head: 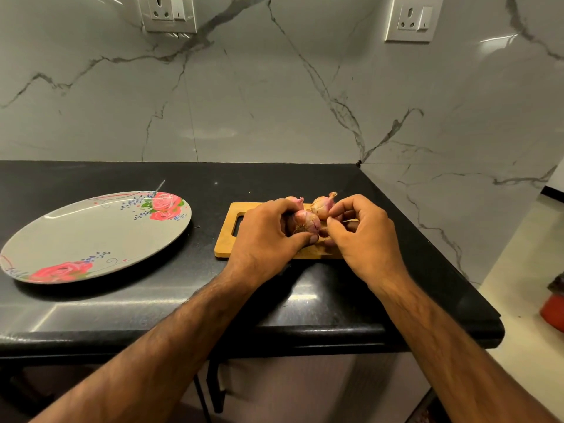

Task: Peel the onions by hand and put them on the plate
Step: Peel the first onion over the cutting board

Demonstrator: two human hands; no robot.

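Onion (305, 222) half hidden in grip of left hand (262, 236) (right hand (363, 236) curled alongside, hold unclear)

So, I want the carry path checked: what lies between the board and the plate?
Only a bare strip of black counter separates the board from the plate; the head view shows it.

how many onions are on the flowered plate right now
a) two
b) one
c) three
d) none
d, the plate shows only its painted roses, and the left hand grips an onion over the wooden board.
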